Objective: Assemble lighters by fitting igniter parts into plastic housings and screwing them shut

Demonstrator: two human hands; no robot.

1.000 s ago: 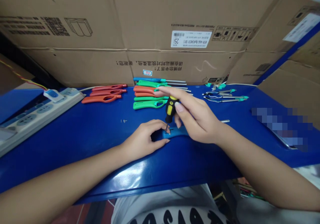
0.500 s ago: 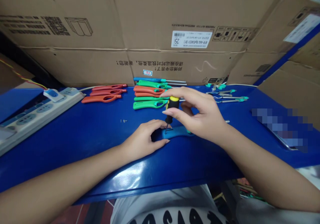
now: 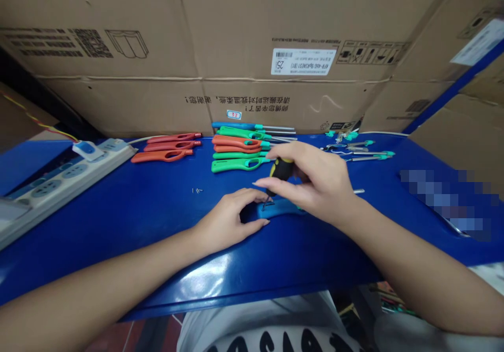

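A blue lighter [image 3: 280,208] lies flat on the blue table, its far end partly hidden under my right hand. My left hand [image 3: 232,215] grips the lighter's left end between thumb and fingers. In my right hand [image 3: 315,181] is a short black and yellow screwdriver [image 3: 281,169], held by its handle and tilted. The thin shaft points down, and its tip meets the lighter near the left end. A few tiny screws [image 3: 198,190] lie on the table left of my left hand.
Behind my hands lie several green, orange and blue lighters [image 3: 236,164], with red lighter shells [image 3: 163,156] to their left. Metal lighter tubes [image 3: 366,158] lie at right. A power strip [image 3: 59,184] runs along the left; a large cardboard box [image 3: 157,100] stands behind.
The screwdriver has tipped over, its handle leaning further right, and my right hand has shifted slightly with it. My left hand keeps its hold on the lighter.
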